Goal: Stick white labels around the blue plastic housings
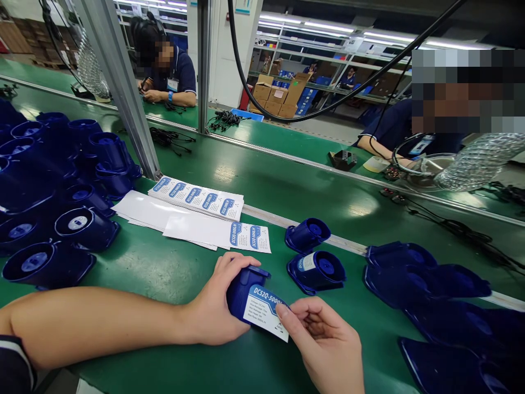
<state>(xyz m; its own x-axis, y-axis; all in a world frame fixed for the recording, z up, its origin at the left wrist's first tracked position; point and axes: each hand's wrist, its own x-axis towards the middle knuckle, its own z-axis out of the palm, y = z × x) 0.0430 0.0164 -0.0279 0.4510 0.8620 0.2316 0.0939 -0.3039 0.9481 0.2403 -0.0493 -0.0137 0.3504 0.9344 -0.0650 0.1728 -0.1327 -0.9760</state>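
Note:
My left hand (215, 312) is wrapped round a dark blue plastic housing (241, 293) held just above the green table (164, 268). A white label with blue printing (264, 314) lies partly stuck on the housing's side. My right hand (324, 345) pinches the label's lower right edge between thumb and fingers. Just beyond, two more blue housings (314, 257) lie on the table, one bearing a label.
A pile of blue housings (57, 186) fills the left. More blue parts (435, 295) lie at the right. Label sheets (200, 200) and white backing sheets (164, 219) sit ahead. Two other people (170, 71) work across the line, with cables, an aluminium post (118, 82) and a foil duct (479, 158).

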